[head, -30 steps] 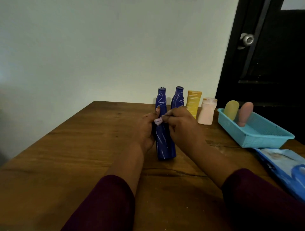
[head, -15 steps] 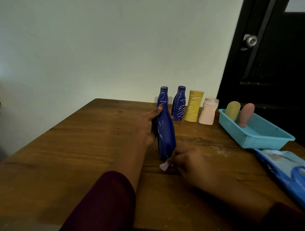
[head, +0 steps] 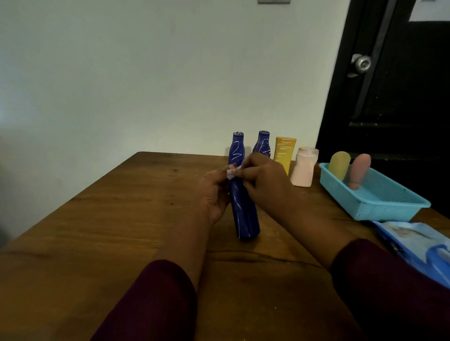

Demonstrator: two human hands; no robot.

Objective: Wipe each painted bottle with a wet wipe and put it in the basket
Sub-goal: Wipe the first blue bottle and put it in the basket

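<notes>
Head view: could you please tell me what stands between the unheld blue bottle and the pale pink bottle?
A yellow bottle stands between the unheld blue bottle and the pale pink bottle, seen in the head view.

A brown wooden table, its grain dark and a long crack running across the near boards, stands pushed against a plain pale wall in dim light; at right, a black door with a round metal knob stands just beside the table's far corner, while a small grey plate sits on the wall at the top edge
</notes>
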